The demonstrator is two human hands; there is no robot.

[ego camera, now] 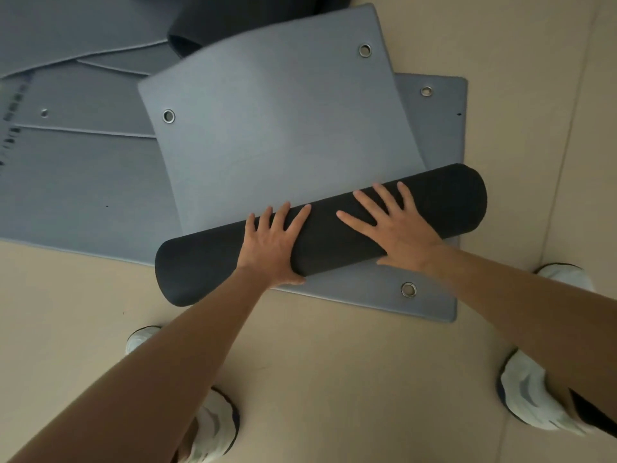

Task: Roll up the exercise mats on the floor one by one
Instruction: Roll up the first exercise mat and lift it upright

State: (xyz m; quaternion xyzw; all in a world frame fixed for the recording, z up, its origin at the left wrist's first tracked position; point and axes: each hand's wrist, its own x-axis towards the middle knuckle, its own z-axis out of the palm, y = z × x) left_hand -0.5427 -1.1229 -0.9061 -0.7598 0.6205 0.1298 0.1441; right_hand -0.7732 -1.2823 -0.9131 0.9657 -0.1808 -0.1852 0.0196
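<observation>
A grey exercise mat [280, 121] with metal eyelets is partly rolled into a dark roll [444, 198] lying slantwise across the middle of the view. My left hand [272, 243] presses flat on the roll's left-middle, fingers spread. My right hand [397, 225] lies flat on it further right, fingers spread too. The unrolled part of the mat curves up beyond the roll. Under it lies another flat grey mat [430, 305] with eyelets.
Several more grey mats [83, 182] overlap on the floor to the left and behind. A dark rolled mat [213, 25] lies at the top. The floor [334, 379] is beige. Light shoes [531, 396] stand near the bottom on both sides.
</observation>
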